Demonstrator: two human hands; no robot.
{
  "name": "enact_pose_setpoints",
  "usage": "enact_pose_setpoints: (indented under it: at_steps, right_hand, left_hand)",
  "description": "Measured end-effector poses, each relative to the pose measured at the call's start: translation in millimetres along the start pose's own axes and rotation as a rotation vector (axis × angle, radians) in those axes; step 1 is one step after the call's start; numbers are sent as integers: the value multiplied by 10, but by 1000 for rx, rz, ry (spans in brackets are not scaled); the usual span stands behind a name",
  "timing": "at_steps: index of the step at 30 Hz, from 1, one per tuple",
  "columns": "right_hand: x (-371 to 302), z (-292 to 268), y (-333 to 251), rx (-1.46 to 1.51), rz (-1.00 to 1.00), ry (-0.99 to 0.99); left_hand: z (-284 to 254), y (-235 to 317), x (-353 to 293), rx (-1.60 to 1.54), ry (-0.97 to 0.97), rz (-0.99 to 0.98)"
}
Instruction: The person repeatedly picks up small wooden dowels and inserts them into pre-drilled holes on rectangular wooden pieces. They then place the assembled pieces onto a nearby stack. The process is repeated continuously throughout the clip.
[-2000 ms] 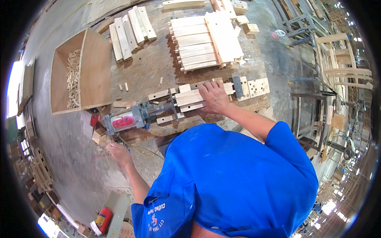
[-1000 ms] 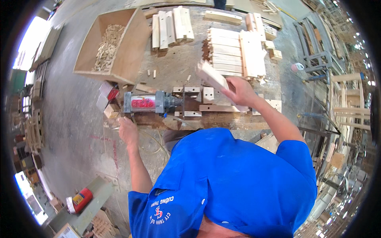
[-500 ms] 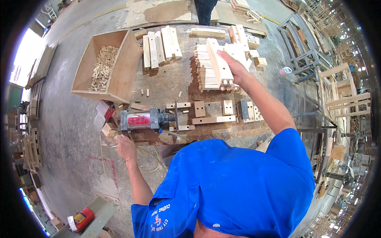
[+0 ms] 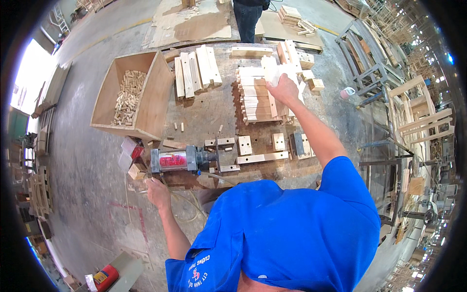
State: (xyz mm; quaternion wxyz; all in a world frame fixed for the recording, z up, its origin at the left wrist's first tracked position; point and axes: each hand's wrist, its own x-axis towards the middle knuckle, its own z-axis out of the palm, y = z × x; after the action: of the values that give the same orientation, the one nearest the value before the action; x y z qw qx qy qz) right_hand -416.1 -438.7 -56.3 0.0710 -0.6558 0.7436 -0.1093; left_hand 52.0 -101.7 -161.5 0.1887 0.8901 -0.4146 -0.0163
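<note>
My right hand (image 4: pixel 283 91) is closed around the right side of a pale wooden block (image 4: pixel 271 70), held on top of a stack of wooden rails (image 4: pixel 254 103) with dowels at their ends. Glare washes out part of the block. Lower left, by the table's near edge, my left hand (image 4: pixel 158 193) has its fingers curled together; a thin bit shows at the fingertips, too small to name. Just above that hand lies a pneumatic cylinder (image 4: pixel 173 160) with a clear, red-marked barrel. Its rod end meets a dark upright plate (image 4: pixel 217 155) beside small drilled wooden blocks.
An open plywood box (image 4: pixel 158 92) with many loose dowels stands left on the workbench (image 4: pixel 204 112). Drilled rails (image 4: pixel 194 73) lie behind it. A long drilled strip (image 4: pixel 262 157) lies near the front edge. Beyond the bench stands a person (image 4: pixel 246 24). Metal frames (image 4: pixel 365 58) stand at right.
My right hand has shifted the wooden block toward the far end of the stack and lowered it there. My left hand stays by the cylinder. The whole view has tipped slightly.
</note>
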Motion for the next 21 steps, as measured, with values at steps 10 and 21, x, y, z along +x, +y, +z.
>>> enact_pose_setpoints:
  at_steps: [10, 21]
  right_hand:
    - [-25, 241, -53, -146, -29, -3]
    - [-93, 353, -48, -173, -63, 11]
  left_hand:
    - [-42, 14, -13, 16, -49, -63]
    - [-8, -39, -8, 56, -53, -67]
